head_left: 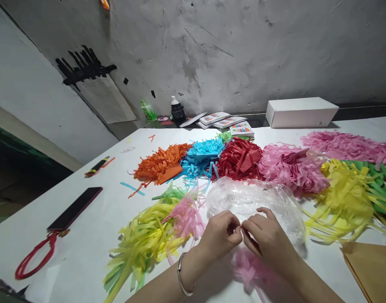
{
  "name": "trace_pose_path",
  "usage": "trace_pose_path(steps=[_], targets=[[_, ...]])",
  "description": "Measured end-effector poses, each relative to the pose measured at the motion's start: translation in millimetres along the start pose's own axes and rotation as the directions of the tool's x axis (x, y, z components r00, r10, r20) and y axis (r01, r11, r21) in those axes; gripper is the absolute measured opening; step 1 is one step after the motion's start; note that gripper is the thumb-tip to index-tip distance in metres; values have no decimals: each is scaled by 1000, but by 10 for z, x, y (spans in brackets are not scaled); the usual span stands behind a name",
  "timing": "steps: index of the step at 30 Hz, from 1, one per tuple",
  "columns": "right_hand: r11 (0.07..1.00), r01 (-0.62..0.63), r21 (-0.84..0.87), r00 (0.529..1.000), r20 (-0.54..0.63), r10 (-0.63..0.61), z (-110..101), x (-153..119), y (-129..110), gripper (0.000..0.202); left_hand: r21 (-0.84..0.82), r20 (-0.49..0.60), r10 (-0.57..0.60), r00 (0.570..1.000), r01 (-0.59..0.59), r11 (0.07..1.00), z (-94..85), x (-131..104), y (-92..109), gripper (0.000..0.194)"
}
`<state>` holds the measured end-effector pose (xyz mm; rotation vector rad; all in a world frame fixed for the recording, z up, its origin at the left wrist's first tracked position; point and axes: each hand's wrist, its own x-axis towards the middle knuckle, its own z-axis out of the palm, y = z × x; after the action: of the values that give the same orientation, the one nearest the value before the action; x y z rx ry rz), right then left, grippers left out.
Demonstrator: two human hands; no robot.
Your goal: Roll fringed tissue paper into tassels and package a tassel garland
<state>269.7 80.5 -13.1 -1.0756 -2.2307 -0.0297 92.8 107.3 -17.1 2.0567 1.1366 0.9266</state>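
My left hand point(223, 232) and my right hand point(264, 233) meet at the fingertips in front of a clear plastic bag point(252, 195). Both hands have thumb and fingers pinched together; what they hold is too small to make out. Below them lies a pink paper tassel point(251, 269), partly hidden by the right forearm. To the left are a yellow tassel point(149, 240) and another pink tassel point(188, 216). Behind the bag sit orange point(164, 164), blue point(202, 155), red point(240, 160) and pink point(290, 168) fringed paper bunches.
A phone point(75, 210) with a red strap and a yellow-black cutter point(97, 167) lie at left. Yellow fringe point(347, 198), green fringe point(382, 181) and brown paper point(371, 267) are at right. A white box point(302, 112), cards point(229, 122) and bottles point(178, 111) stand by the wall.
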Motion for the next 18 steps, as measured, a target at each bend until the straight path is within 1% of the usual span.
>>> trace_pose_path(steps=[4, 7, 10, 12, 16, 18], targets=[[999, -41, 10, 999, 13, 41, -28, 2, 61, 18, -2, -5, -1, 1000, 1, 1000, -78, 34, -16, 12], [998, -52, 24, 998, 19, 52, -23, -4, 88, 17, -53, 58, -7, 998, 10, 999, -108, 43, -31, 4], [998, -47, 49, 999, 27, 46, 0, -8, 73, 17, -120, 107, 1, 994, 11, 993, -102, 30, -29, 10], [996, -48, 71, 998, 39, 45, 6, -2, 49, 17, -123, 95, 11, 995, 0, 992, -104, 23, -9, 16], [990, -81, 115, 995, 70, 73, -18, 25, 14, 19, -111, 54, 16, 998, -10, 994, -158, 32, 41, 18], [984, -109, 143, 991, 88, 97, -29, 33, 10, 19, -150, 48, 12, 999, -4, 989, -187, 45, 45, 19]])
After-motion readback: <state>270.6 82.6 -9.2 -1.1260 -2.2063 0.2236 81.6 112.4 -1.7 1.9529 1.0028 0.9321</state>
